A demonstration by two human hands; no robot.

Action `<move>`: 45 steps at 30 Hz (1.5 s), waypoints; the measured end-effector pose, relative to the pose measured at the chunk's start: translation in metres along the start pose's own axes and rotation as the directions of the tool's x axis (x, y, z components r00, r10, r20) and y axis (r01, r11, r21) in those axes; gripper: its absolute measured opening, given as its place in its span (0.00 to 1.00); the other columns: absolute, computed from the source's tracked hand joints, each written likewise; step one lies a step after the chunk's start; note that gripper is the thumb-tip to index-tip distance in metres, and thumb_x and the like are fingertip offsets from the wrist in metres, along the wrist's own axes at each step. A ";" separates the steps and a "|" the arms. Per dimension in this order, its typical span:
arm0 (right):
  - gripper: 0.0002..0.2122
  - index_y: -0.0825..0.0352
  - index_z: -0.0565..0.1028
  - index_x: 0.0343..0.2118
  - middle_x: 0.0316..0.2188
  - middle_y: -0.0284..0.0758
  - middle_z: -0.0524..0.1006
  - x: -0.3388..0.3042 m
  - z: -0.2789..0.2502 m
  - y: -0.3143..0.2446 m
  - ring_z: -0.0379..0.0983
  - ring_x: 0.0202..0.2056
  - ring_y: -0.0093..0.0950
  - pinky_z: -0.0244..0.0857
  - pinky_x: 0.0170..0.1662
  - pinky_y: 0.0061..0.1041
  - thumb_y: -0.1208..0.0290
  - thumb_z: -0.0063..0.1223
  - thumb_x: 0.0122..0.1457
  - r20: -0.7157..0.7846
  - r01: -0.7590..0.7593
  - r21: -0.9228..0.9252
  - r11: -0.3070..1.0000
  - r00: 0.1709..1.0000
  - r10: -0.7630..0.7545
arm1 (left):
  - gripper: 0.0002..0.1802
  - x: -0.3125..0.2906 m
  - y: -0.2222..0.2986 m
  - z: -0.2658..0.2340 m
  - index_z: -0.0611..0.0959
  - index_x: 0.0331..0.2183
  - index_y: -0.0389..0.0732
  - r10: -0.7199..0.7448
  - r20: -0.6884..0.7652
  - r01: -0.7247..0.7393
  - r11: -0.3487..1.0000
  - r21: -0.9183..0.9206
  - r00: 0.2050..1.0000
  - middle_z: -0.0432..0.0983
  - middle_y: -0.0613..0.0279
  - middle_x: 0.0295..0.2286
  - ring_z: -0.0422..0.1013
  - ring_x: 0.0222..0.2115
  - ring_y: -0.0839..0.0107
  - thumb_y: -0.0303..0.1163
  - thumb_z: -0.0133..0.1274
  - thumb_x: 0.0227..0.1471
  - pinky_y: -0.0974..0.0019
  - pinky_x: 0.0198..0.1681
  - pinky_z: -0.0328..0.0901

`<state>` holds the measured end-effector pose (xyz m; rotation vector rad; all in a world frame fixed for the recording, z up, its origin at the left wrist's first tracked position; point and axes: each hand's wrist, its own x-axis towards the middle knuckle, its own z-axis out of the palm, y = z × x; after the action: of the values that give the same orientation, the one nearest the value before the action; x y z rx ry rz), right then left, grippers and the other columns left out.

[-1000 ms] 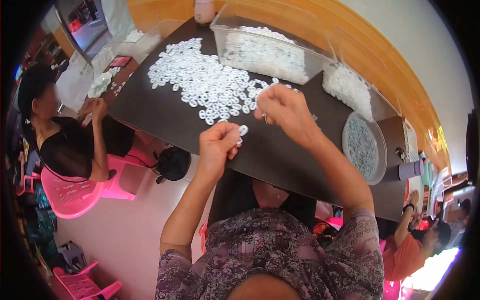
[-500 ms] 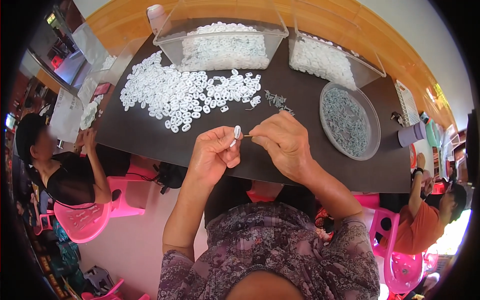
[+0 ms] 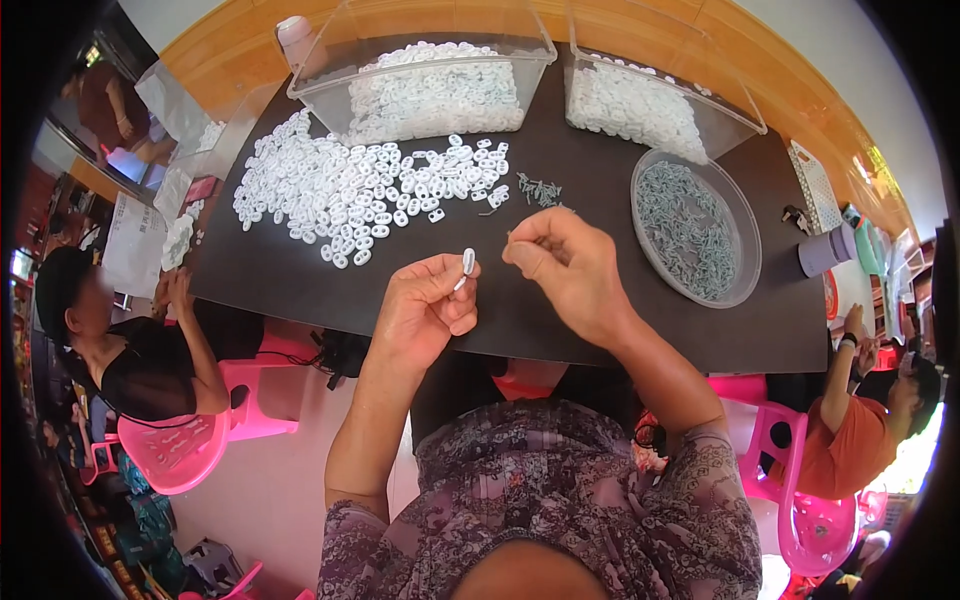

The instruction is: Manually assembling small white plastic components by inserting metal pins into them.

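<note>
Held between thumb and fingers of my left hand (image 3: 425,308) is a small white oval plastic piece (image 3: 468,262), standing on edge above the table's near side. My right hand (image 3: 575,268) is a little to the right, apart from the piece, with thumb and forefinger pinched together. A thin tip barely shows at the pinch; its kind cannot be made out. Beyond both hands lies a small scatter of grey screw-like pieces (image 3: 540,190). A wide heap of white two-holed oval pieces (image 3: 310,185) covers the table's left part.
Two clear bins (image 3: 535,62) (image 3: 745,125) of white pieces stand at the back. A round clear tray (image 3: 752,262) with grey screw-like pieces sits right, near a lavender cup (image 3: 826,250). People sit on pink chairs at left (image 3: 175,455) and right (image 3: 800,530).
My right hand has drawn away from the white piece and risen slightly; the thin brassy rod seen at its fingertips is now mostly hidden. My left hand keeps its hold. A person appears at far left.
</note>
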<state>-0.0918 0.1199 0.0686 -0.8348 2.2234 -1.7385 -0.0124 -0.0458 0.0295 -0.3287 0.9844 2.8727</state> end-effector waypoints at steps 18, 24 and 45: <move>0.03 0.72 0.70 0.32 0.32 0.41 0.75 -0.007 0.017 0.005 0.71 0.29 0.21 0.67 0.30 0.18 0.81 0.48 0.55 -0.138 0.096 0.618 0.781 0.990 -0.013 | 0.08 0.005 -0.006 0.005 0.76 0.29 0.30 -0.057 0.029 0.058 0.997 -0.049 0.998 0.66 0.65 0.17 0.56 0.14 0.78 0.27 0.49 0.51 0.73 0.16 0.49; 0.03 0.72 0.70 0.33 0.33 0.41 0.75 -0.006 0.023 0.015 0.71 0.29 0.21 0.67 0.32 0.18 0.82 0.47 0.56 -0.141 0.143 0.634 0.760 0.988 -0.068 | 0.08 0.006 -0.007 0.005 0.76 0.28 0.31 -0.059 0.027 0.060 0.997 -0.052 0.998 0.66 0.65 0.17 0.56 0.14 0.78 0.28 0.49 0.51 0.72 0.16 0.50; 0.03 0.72 0.70 0.33 0.32 0.39 0.75 -0.004 0.032 0.022 0.70 0.28 0.19 0.66 0.32 0.18 0.80 0.47 0.56 -0.084 0.036 0.634 0.772 0.996 0.023 | 0.09 0.004 -0.005 -0.002 0.75 0.24 0.31 -0.036 -0.038 0.037 0.999 0.029 0.999 0.67 0.64 0.17 0.57 0.13 0.78 0.28 0.50 0.51 0.72 0.15 0.50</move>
<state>-0.0796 0.0986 0.0375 -0.5995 1.4672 -2.3482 -0.0154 -0.0430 0.0241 -0.3949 1.0152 2.8262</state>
